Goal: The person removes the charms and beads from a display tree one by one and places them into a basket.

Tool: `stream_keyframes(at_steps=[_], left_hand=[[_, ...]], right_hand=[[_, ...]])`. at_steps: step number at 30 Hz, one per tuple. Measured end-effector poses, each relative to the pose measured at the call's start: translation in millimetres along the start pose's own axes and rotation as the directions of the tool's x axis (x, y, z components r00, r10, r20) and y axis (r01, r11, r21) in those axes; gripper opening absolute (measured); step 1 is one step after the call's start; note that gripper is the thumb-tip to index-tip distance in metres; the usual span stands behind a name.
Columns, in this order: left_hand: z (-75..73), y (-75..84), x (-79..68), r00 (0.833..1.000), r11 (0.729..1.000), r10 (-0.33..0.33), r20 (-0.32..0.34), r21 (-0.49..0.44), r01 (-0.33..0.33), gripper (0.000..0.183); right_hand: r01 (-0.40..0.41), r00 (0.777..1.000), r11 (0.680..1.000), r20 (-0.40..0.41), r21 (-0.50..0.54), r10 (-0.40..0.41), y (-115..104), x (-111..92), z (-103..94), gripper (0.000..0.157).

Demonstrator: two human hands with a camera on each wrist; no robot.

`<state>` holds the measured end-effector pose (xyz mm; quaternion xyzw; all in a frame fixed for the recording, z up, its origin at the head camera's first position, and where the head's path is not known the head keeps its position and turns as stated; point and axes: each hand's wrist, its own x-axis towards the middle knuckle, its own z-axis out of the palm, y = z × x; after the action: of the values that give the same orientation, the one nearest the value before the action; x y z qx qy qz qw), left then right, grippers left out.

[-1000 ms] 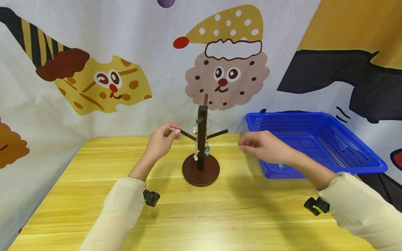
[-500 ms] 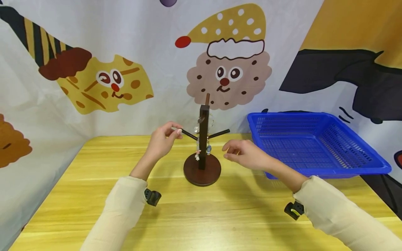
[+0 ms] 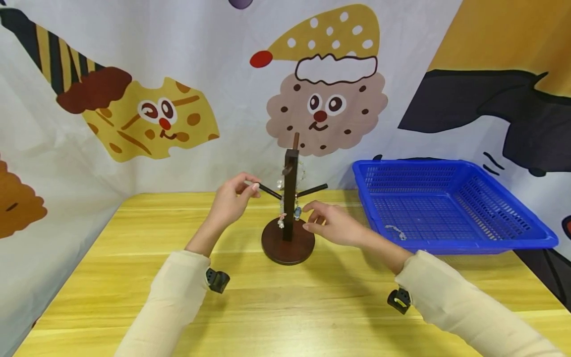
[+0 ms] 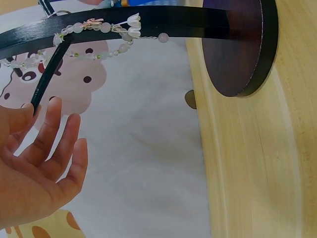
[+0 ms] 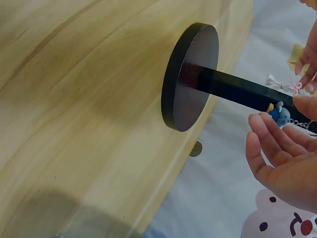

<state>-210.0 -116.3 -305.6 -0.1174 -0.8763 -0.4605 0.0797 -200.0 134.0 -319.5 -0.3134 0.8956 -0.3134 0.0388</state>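
Observation:
A dark wooden jewelry stand [image 3: 290,198] rises from a round base [image 3: 285,253] on the table. My left hand [image 3: 234,201] pinches the tip of its left peg [image 3: 270,191] between thumb and finger; the other fingers spread out in the left wrist view. A pale beaded bracelet [image 4: 101,56] with white flower charms hangs on this side. Across the post hangs a chain with a blue animal-shaped charm [image 5: 282,115]. My right hand [image 3: 334,225] is beside that charm, fingers loosely bent, a gap between thumb and forefinger.
A blue plastic basket [image 3: 459,244] stands to the right, with a pale beaded bracelet [image 3: 396,231] lying inside near its left front. The stand's right peg [image 3: 313,190] sticks out above my right hand. A printed cloth [image 3: 241,124] hangs behind the wooden table [image 3: 285,317].
My right hand has moved left from the basket's edge to beside the blue charm. The left hand keeps its pinch on the peg. The bracelet in the basket has come into fuller view.

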Motion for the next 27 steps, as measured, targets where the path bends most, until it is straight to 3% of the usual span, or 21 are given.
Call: stream_keyframes(at_steps=[12,27], left_hand=[[0.3,-0.5,0.5,1.0,1.0,0.002,-0.004,-0.002,-0.002,0.021],[-0.1,0.1,-0.3,1.0,1.0,0.006,-0.004,0.0,-0.006,0.02]], right_hand=[[-0.077,0.996,0.997,-0.047,0.029,0.078,-1.2,12.6,6.8,0.034],[-0.058,0.995,0.997,-0.082,0.045,0.061,2.3,15.7,17.2,0.027]])
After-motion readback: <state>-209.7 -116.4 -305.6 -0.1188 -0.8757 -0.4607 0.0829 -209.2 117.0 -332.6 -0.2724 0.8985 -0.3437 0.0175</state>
